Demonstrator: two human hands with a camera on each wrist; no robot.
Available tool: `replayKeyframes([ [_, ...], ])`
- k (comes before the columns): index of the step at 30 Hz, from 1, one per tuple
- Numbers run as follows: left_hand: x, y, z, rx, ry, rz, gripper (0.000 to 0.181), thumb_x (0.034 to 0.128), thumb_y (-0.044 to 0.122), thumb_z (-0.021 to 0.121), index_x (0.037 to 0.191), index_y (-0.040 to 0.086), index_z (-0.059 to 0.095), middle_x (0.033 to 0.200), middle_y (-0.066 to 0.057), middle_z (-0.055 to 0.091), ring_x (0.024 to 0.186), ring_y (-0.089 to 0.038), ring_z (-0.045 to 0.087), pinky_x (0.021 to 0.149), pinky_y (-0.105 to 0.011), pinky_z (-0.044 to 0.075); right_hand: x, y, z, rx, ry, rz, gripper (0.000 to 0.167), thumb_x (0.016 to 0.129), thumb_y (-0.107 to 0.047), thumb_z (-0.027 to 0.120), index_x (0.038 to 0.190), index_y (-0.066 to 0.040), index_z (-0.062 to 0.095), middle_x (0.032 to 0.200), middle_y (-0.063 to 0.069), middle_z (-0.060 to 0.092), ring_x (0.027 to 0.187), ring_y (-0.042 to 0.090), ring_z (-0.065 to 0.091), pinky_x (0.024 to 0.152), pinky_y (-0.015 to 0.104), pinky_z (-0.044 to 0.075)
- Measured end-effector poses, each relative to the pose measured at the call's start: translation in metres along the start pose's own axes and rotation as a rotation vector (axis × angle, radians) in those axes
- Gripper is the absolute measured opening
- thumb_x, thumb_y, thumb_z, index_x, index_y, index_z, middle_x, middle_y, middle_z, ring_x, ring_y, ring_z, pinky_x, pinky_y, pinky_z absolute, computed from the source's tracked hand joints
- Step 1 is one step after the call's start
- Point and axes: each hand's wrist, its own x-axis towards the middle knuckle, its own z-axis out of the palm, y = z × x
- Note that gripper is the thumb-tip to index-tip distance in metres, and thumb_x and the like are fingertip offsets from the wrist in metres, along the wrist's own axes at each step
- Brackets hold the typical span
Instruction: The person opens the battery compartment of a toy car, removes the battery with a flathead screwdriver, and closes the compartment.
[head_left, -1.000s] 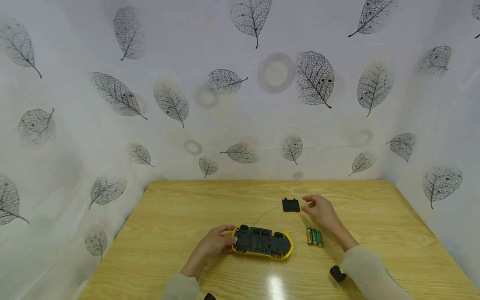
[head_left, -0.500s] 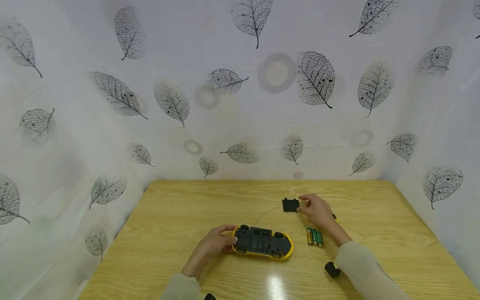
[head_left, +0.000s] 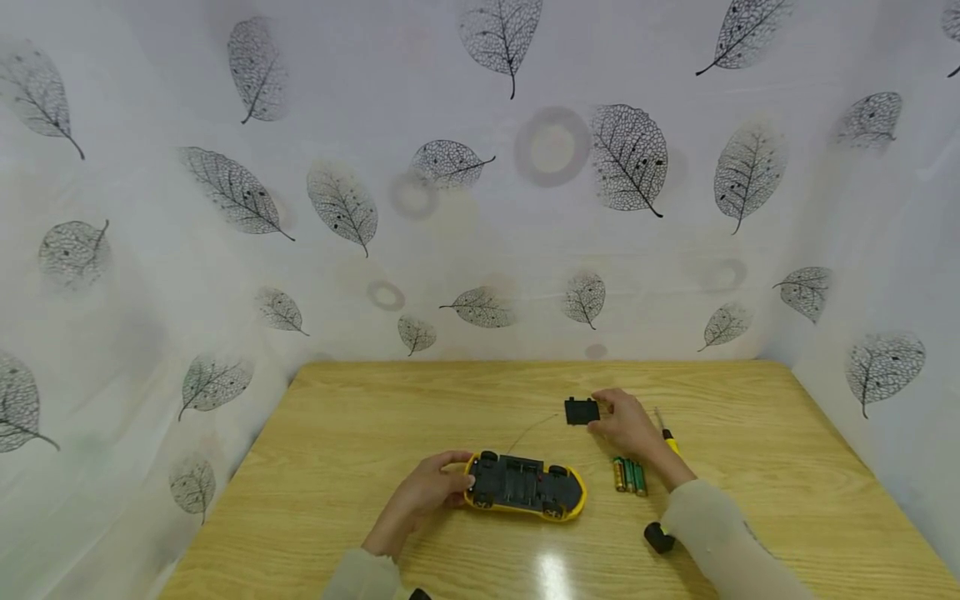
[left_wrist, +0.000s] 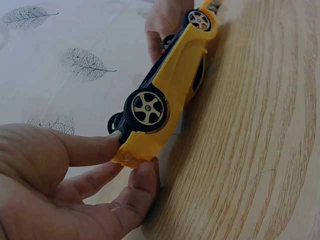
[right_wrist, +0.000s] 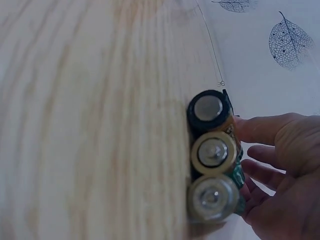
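Observation:
A yellow toy car [head_left: 525,487] lies upside down on the table, its black underside and open battery compartment [head_left: 522,483] facing up. My left hand [head_left: 429,483] grips one end of it, thumb on the underside; the left wrist view shows the fingers pinching the yellow body [left_wrist: 172,85]. At the right edge of a flat black battery cover [head_left: 582,412] is my right hand [head_left: 628,425], thumb and forefinger spread at its corners. Whether they touch it is hard to see. Three batteries [head_left: 629,476] lie side by side near the right wrist, their ends [right_wrist: 212,152] large in the right wrist view.
A screwdriver [head_left: 670,437] with a yellow and black handle lies beyond my right forearm, partly hidden by it. From the car a thin wire [head_left: 528,429] runs toward the battery cover. A patterned leaf curtain [head_left: 480,208] stands behind the wooden table [head_left: 360,400].
My right hand has moved left to the battery cover's edge, uncovering the screwdriver behind the forearm. The left hand and the toy car have stayed in place.

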Motion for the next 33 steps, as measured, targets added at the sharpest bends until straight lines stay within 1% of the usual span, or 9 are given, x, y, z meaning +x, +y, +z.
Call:
replayKeyframes([
  [7, -0.001, 0.0008, -0.0005, -0.003, 0.002, -0.003, 0.05, 0.1002, 0.007, 0.065, 0.145, -0.008, 0.05, 0.109, -0.012, 0.071, 0.084, -0.017, 0.064, 0.076, -0.036, 0.057, 0.0048, 0.0028, 0.0002, -0.036, -0.018, -0.054, 0.059, 0.095, -0.01, 0.074, 0.146, 0.008, 0.051, 0.147, 0.033, 0.047, 0.126, 0.052, 0.052, 0.096, 0.061, 0.05],
  [10, -0.001, 0.0004, -0.0003, -0.01, 0.005, -0.004, 0.049, 0.1, 0.006, 0.065, 0.145, -0.008, 0.051, 0.109, -0.012, 0.071, 0.084, -0.017, 0.064, 0.076, -0.036, 0.057, 0.0058, 0.0033, 0.001, -0.041, -0.021, -0.073, 0.058, 0.095, -0.009, 0.075, 0.146, 0.008, 0.051, 0.147, 0.032, 0.048, 0.129, 0.051, 0.05, 0.099, 0.062, 0.048],
  [14, -0.0008, 0.0, 0.0004, -0.009, 0.01, -0.002, 0.049, 0.0995, 0.007, 0.066, 0.144, -0.007, 0.052, 0.109, -0.012, 0.071, 0.085, -0.017, 0.065, 0.076, -0.036, 0.058, 0.0049, 0.0028, 0.002, -0.041, -0.008, -0.099, 0.057, 0.093, -0.006, 0.075, 0.142, 0.011, 0.054, 0.143, 0.033, 0.052, 0.13, 0.052, 0.049, 0.102, 0.064, 0.045],
  [19, -0.0006, -0.0001, 0.0012, -0.004, 0.019, -0.003, 0.049, 0.0989, 0.006, 0.067, 0.144, -0.007, 0.052, 0.108, -0.012, 0.071, 0.083, -0.017, 0.064, 0.075, -0.035, 0.057, 0.0041, 0.0031, 0.0022, -0.046, 0.014, -0.122, 0.052, 0.092, -0.003, 0.076, 0.138, 0.012, 0.057, 0.138, 0.033, 0.057, 0.127, 0.051, 0.053, 0.1, 0.064, 0.047],
  [26, -0.001, -0.0001, 0.0015, -0.006, 0.02, -0.001, 0.049, 0.0983, 0.005, 0.067, 0.144, -0.008, 0.052, 0.106, -0.012, 0.072, 0.081, -0.017, 0.064, 0.073, -0.034, 0.057, 0.0056, 0.0054, 0.004, -0.086, 0.024, -0.138, 0.049, 0.092, -0.005, 0.076, 0.136, 0.011, 0.059, 0.133, 0.031, 0.06, 0.122, 0.049, 0.056, 0.097, 0.062, 0.05],
  [30, -0.0009, -0.0006, 0.0015, -0.011, 0.016, 0.004, 0.05, 0.0982, 0.005, 0.067, 0.144, -0.008, 0.052, 0.106, -0.012, 0.072, 0.081, -0.017, 0.064, 0.073, -0.034, 0.057, 0.0054, 0.005, 0.004, -0.102, 0.025, -0.137, 0.05, 0.092, -0.005, 0.076, 0.136, 0.012, 0.059, 0.127, 0.029, 0.062, 0.113, 0.043, 0.06, 0.092, 0.059, 0.052],
  [32, -0.0006, -0.0005, 0.0014, -0.009, 0.014, 0.002, 0.05, 0.0985, 0.006, 0.066, 0.144, -0.008, 0.052, 0.106, -0.011, 0.072, 0.081, -0.017, 0.064, 0.074, -0.034, 0.057, 0.0048, 0.0039, 0.0035, -0.093, 0.027, -0.13, 0.05, 0.091, -0.005, 0.076, 0.135, 0.014, 0.059, 0.126, 0.029, 0.062, 0.11, 0.041, 0.061, 0.091, 0.058, 0.053],
  [33, -0.0004, -0.0004, 0.0013, -0.007, 0.013, 0.001, 0.05, 0.0987, 0.006, 0.066, 0.144, -0.008, 0.052, 0.106, -0.011, 0.072, 0.081, -0.017, 0.064, 0.074, -0.034, 0.057, 0.0045, 0.0034, 0.0032, -0.087, 0.023, -0.123, 0.051, 0.091, -0.005, 0.076, 0.135, 0.014, 0.058, 0.125, 0.029, 0.062, 0.107, 0.039, 0.062, 0.089, 0.057, 0.053],
])
